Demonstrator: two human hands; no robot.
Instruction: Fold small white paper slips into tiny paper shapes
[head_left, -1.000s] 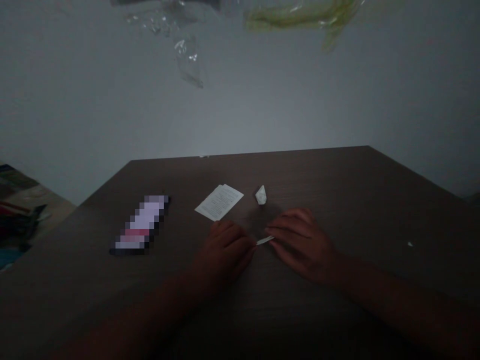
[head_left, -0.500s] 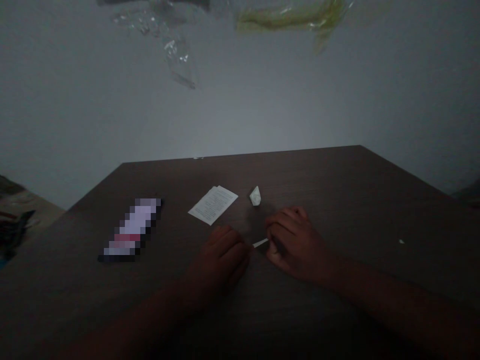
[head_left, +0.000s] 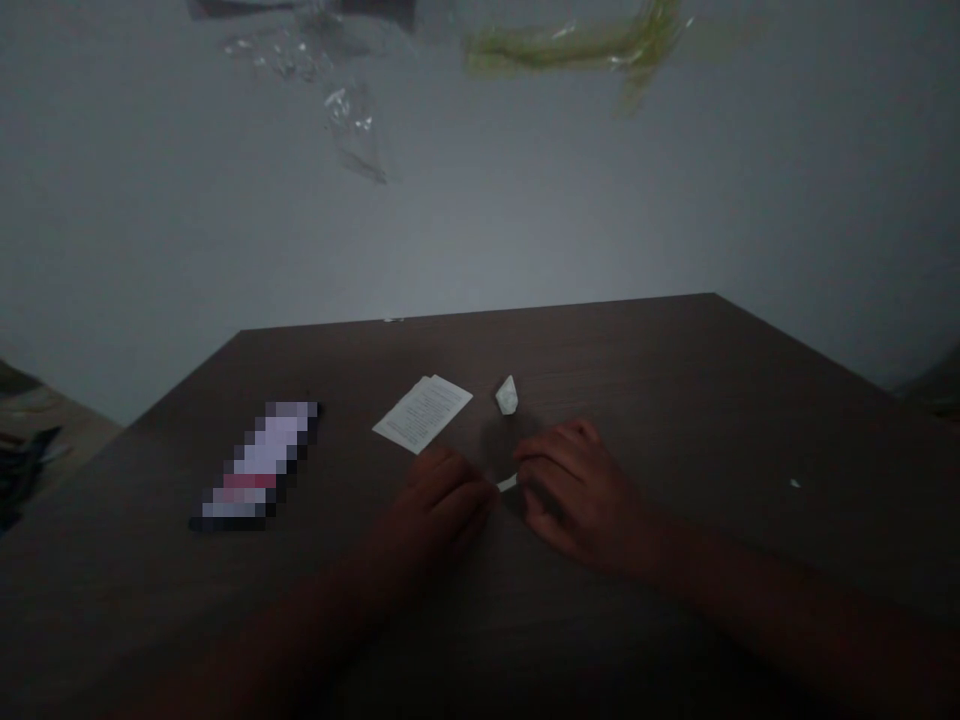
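Two bare hands meet over the middle of the bench (head_left: 637,370), and from my end I read one thin white strip (head_left: 508,483) between them. The fingers of the left hand (head_left: 442,500) look closed on its left end; those of the right hand (head_left: 581,490) are curled around the other, though the knuckles hide the exact pinch from me. Only a short length shows in the gap, slanting up slightly toward the right hand. I would hold something this narrow by the fingertips, lightly and evenly, with both ends in line, since a hard squeeze or a sideways pull could crease or tear it. A steady wrist near the surface should help, and in this dim light I would leave more of the strip uncovered so that its edges can be judged. Beyond the left hand lie printed papers (head_left: 424,415), flat and close to the knuckles, so I would lift that hand clear rather than slide it forward. A white faceted piece (head_left: 508,396) sits to their right, farther toward the far edge than the hands. The phone (head_left: 262,455) lies toward the left edge, and a tiny scrap (head_left: 795,484) toward the right.
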